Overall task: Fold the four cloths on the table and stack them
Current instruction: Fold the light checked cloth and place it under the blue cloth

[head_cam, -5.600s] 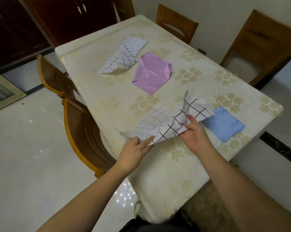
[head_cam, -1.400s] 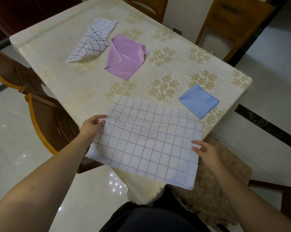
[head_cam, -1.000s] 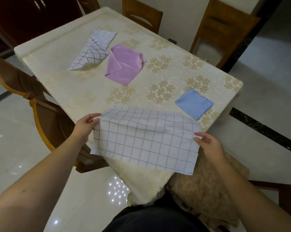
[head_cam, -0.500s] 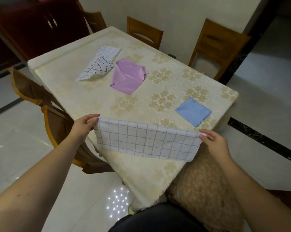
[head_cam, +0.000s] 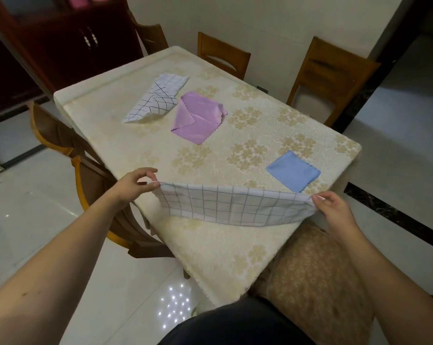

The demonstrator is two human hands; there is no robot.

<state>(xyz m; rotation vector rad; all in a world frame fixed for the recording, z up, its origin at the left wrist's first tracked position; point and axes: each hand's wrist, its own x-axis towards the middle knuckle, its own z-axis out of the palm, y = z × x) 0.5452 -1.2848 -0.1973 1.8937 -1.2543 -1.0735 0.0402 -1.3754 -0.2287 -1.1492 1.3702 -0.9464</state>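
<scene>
A white cloth with a thin blue grid (head_cam: 233, 205) hangs stretched between my hands over the near end of the table (head_cam: 140, 145). My left hand (head_cam: 133, 186) pinches its left top corner and my right hand (head_cam: 333, 207) pinches its right top corner. Just beyond the right end of that cloth, a small folded blue cloth (head_cam: 293, 170) lies flat on the table. A purple cloth (head_cam: 198, 118), partly folded over, lies further back. To its left is a crumpled white cloth with a black grid (head_cam: 155, 98).
Wooden chairs stand along the left side (head_cam: 61, 135) and at the far side (head_cam: 223, 54) and far right (head_cam: 330, 78) of the table. A dark wooden cabinet (head_cam: 61, 41) is at the back left. A beige cushion (head_cam: 317, 277) lies below the table's near right corner.
The gridded cloth was opened out flat, then raised by its top corners. Since half a second ago my hands have moved slightly forward over the table, and less of the cloth hangs down.
</scene>
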